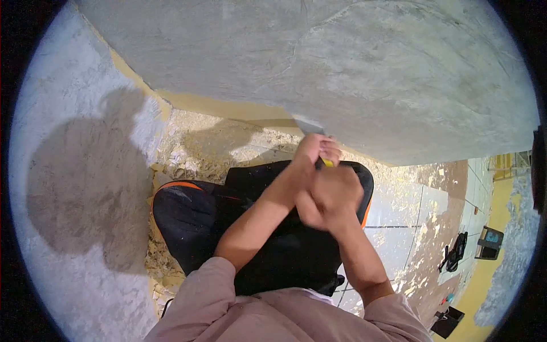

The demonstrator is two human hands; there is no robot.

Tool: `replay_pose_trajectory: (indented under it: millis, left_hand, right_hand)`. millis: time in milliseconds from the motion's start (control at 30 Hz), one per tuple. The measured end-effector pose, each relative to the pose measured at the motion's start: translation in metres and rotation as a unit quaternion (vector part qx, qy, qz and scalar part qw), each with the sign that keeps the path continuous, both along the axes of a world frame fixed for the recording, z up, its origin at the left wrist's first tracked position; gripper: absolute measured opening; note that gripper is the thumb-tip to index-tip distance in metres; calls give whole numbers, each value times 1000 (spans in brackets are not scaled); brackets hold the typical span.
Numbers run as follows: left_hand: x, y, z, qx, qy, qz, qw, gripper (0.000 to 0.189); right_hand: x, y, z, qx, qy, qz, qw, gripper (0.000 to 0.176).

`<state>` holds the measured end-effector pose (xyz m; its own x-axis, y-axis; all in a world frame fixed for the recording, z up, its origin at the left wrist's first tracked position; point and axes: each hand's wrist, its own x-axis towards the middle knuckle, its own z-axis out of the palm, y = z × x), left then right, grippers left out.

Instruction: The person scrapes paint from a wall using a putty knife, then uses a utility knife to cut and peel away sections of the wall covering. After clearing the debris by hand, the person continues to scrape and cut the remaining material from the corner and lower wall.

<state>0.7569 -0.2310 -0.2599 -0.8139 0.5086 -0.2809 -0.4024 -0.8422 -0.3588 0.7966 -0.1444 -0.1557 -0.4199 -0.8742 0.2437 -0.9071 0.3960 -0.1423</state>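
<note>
My left hand is closed around the black and yellow handle of a scraper. The scraper's grey blade points away from me, against the lower edge of the wall. Just behind the left hand, my right hand is at the handle's rear end, blurred by motion. Its fingers are smeared, and whether it touches the handle is unclear.
Yellowish flakes lie along the wall base and in the left corner. A bare wall with my shadow stands at left. Tiled floor extends right, with a black cable bundle and dark boxes farther off.
</note>
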Motion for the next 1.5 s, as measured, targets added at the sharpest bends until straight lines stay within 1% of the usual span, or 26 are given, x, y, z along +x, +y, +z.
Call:
replay_pose_trajectory:
  millis: [33,67,100,133,167,333,400,467,533,600,667,733,800,833,867,900,933,1000,1033,1133,1200,1300,1333,1400,1467,1500]
  left_hand:
    - [-1,-2,-13,36,-51,6,998,29]
    - [-3,-5,-25,72,-97,14,993,27]
    - [-5,-11,-19,118,-7,-28,993,27]
    - [-3,-6,-13,62,-9,-9,998,27]
    - [1,-8,5,42,17,-5,999,24]
    - [8,-3,11,-25,48,0,999,13]
    - [10,6,4,-27,18,55,998,8]
    - [13,6,15,-25,13,72,997,7]
    - [16,6,21,-23,5,91,996,6]
    - [15,7,24,-51,-5,96,994,7]
    - [10,13,5,-40,0,83,996,8]
    - [6,12,-1,-79,1,73,994,7]
    - [7,13,-1,-76,-20,97,992,7]
    - [4,12,-3,-85,-23,86,992,7]
    - [3,13,-5,-93,-27,72,993,8]
    - [5,17,-9,-92,-29,68,993,8]
    - [2,16,-12,-97,-29,67,993,8]
    - [4,15,-15,-103,-35,68,992,8]
    - [4,12,-12,-103,-36,67,992,8]
    - [7,14,-21,-75,-51,69,993,9]
    - [3,11,-25,-59,-58,76,994,10]
    - [3,10,-26,-43,-46,72,995,12]
    - [3,9,-28,-33,-58,59,996,13]
    - [2,9,-24,-27,-63,45,997,13]
    - [5,8,-5,-93,-85,77,989,15]
    - [10,10,9,-91,-69,91,989,12]
  right_hand:
    - [-10,-13,-20,-227,-67,33,971,24]
    - [-7,-5,-21,-228,-63,34,971,24]
    - [-1,-4,-5,-189,-57,47,979,20]
    - [1,-4,3,-148,-53,60,986,19]
    - [4,-8,-1,-364,-136,114,914,23]
    - [6,-7,-3,-335,-139,116,925,24]
    - [11,2,7,-323,-141,117,928,24]
    - [23,16,40,-79,-4,51,996,27]
    - [39,30,48,-307,-145,89,936,30]
    - [28,25,39,-336,-151,111,923,30]
    - [2,1,1,-231,34,61,970,28]
    - [7,18,7,-190,29,65,979,26]
    - [16,34,20,-182,-84,79,977,24]
    - [15,33,27,101,-45,31,993,22]
    - [11,14,19,81,31,-26,996,20]
    - [6,15,2,-101,-23,34,994,19]
    - [1,11,-10,-284,-70,97,951,18]
    - [2,25,4,-235,-23,95,967,20]
    - [4,27,5,-347,-110,106,926,24]
    - [-10,13,-25,-310,-83,90,943,26]
    - [-11,17,-25,-306,-81,105,943,27]
    - [-11,9,-30,-267,-36,64,961,27]
    - [-11,10,-30,-303,-72,97,945,26]
    - [-10,15,-20,-289,-77,61,952,24]
    - [-1,18,11,-279,4,98,955,24]
    - [4,23,21,-293,-41,109,949,21]
